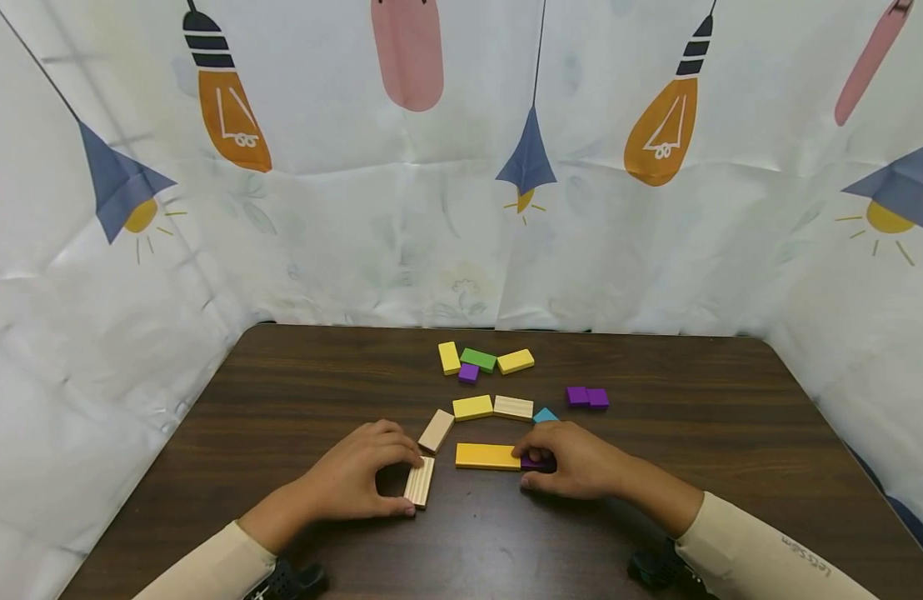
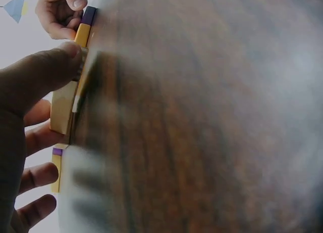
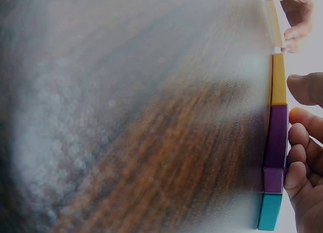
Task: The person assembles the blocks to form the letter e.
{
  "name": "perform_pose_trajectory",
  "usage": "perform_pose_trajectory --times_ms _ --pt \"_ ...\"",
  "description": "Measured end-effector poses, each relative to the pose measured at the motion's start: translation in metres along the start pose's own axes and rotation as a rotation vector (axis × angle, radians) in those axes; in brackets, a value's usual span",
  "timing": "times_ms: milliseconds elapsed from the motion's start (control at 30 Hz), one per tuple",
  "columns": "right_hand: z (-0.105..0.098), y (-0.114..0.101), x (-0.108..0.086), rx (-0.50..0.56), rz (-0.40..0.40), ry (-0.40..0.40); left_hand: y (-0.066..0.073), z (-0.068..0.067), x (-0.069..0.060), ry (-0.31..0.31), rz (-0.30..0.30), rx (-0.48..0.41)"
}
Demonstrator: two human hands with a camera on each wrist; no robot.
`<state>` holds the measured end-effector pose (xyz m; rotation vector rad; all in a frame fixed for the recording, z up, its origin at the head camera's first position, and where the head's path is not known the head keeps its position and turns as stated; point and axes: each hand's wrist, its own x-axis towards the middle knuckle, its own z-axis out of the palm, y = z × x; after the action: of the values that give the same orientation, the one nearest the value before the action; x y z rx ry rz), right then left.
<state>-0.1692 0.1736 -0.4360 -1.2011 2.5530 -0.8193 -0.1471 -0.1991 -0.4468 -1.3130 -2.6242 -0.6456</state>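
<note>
My left hand pinches a plain wooden block lengthwise, thumb at its near end and a fingertip at its far end. Another plain wooden block lies slanted just beyond it. On the right, my right hand has curled fingers round a dark purple block, mostly covered by the hand in the head view. That purple block abuts the right end of a long orange-yellow block. In the right wrist view, the dark purple block appears beside the fingers.
Behind the long block, a yellow block, a wooden block and a partly hidden blue block form a row. Two purple blocks lie right. Farther back are yellow, purple and green blocks. A patterned curtain borders the brown table.
</note>
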Motion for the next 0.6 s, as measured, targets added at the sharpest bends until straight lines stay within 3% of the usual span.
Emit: perform_pose_trajectory --times_ms 600 --pt "0.0005 0.0014 -0.0005 0.005 0.016 0.003 -0.0014 0.0008 0.0022 -0.039 -0.089 0.043"
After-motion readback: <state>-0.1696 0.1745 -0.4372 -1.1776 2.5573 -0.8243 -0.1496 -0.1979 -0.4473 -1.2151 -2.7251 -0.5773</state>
